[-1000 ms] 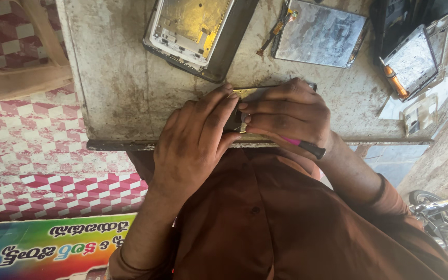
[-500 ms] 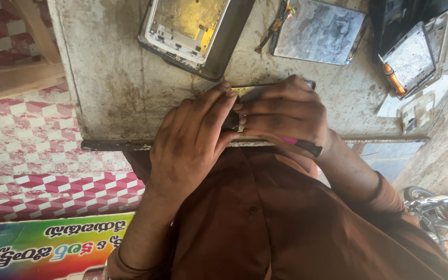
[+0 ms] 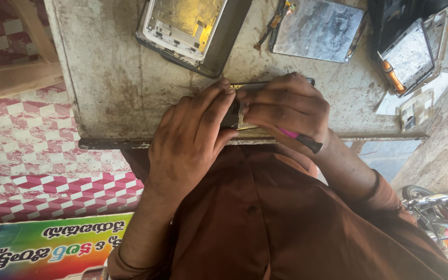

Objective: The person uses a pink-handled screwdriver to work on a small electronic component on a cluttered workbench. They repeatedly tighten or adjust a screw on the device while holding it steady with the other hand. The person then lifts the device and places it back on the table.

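Note:
Both my hands work over a small dark phone [image 3: 233, 111] at the near edge of a worn grey table [image 3: 110, 88]. My left hand [image 3: 190, 140] cups the phone from the left, fingers laid over it. My right hand [image 3: 286, 111] covers the phone's right part and grips a thin pink-handled screwdriver [image 3: 299, 138] with a black end, its tip hidden under the fingers. Most of the phone is hidden by the two hands.
On the table lie an opened tablet frame [image 3: 185, 26], a grey metal back panel [image 3: 317, 28], a flex cable [image 3: 276, 18], another tablet panel [image 3: 408, 54] and an orange screwdriver [image 3: 391, 75]. A red-white tiled floor [image 3: 37, 155] lies left, a colourful banner [image 3: 47, 246] below, a motorbike [image 3: 436, 207] right.
Both hands stay on the phone with only slight finger shifts. The view has drifted a little; nothing was picked up or let go.

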A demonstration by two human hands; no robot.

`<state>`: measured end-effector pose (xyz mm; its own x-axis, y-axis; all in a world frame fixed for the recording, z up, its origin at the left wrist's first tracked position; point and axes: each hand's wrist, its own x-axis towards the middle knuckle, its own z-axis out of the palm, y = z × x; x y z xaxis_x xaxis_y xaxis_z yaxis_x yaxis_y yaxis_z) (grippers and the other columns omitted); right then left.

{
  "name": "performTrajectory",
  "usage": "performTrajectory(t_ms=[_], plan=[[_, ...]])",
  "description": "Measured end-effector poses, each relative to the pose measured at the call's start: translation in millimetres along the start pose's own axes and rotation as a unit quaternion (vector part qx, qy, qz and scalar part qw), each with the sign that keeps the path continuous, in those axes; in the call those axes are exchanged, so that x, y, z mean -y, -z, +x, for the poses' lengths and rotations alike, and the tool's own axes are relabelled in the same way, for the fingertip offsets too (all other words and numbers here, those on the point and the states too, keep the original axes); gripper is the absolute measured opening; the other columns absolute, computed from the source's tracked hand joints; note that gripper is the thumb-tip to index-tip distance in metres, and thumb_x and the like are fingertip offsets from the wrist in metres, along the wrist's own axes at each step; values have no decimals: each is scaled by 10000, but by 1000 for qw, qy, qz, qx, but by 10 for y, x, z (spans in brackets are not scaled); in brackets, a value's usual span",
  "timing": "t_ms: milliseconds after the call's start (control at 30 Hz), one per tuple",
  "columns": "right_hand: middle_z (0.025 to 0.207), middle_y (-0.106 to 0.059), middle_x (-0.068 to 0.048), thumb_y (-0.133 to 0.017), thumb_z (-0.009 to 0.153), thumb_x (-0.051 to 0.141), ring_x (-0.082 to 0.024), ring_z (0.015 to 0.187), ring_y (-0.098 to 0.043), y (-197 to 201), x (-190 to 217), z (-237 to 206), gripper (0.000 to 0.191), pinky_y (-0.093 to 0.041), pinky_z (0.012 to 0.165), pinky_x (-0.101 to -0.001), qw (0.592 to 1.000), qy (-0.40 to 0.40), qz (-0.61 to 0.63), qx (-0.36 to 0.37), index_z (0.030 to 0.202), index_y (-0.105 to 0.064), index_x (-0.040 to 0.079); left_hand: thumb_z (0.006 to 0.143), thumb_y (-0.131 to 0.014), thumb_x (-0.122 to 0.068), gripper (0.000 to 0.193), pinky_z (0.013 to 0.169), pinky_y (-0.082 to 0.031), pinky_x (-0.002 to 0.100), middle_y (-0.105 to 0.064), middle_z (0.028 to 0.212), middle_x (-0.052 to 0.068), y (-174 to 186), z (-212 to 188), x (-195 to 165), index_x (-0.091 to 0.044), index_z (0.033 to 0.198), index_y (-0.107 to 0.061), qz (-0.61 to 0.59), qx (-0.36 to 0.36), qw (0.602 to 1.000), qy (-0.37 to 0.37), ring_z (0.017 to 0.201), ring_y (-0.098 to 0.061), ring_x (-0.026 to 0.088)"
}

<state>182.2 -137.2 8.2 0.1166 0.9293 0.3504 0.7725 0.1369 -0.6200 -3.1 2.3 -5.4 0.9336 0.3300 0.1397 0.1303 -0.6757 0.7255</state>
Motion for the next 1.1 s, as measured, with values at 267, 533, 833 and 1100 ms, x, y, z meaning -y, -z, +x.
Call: performTrajectory(t_ms=[267,533,833,1100], plan=[[1107,-774,-98,-878,828,146,-208,978,-691,0,-12,-20,198,-523,778,-344,1000,9,-16,0,998,-793,90,801,-896,-244,765,936,-530,393,-589,1445,71,8,-3,-13,-65,1438,-512,2,-3,1000,4,1116,-645,240],[1076,-775,-74,-885,821,208,-196,968,-689,19,-32,-6,217,-500,780,-339,1000,17,2,18,988,-789,110,806,-887,-233,759,931,-529,409,-586,1445,84,23,14,-16,-58,1438,-505,-4,-4,1000,-1,1115,-651,254],[1093,-785,-37,-866,857,219,-173,972,-691,-17,-8,-46,182,-477,779,-325,1000,8,-26,7,995,-788,131,851,-880,-207,714,930,-541,388,-576,1494,99,11,15,-31,-44,1435,-503,1,-17,1000,-1,1076,-657,248],[1091,-777,-61,-878,846,177,-186,1014,-706,4,6,-70,203,-504,806,-340,1000,-1,-1,7,1001,-763,115,850,-885,-213,715,977,-545,385,-560,1495,90,7,15,-22,-42,1431,-505,-5,-23,1000,1,1123,-661,252]])
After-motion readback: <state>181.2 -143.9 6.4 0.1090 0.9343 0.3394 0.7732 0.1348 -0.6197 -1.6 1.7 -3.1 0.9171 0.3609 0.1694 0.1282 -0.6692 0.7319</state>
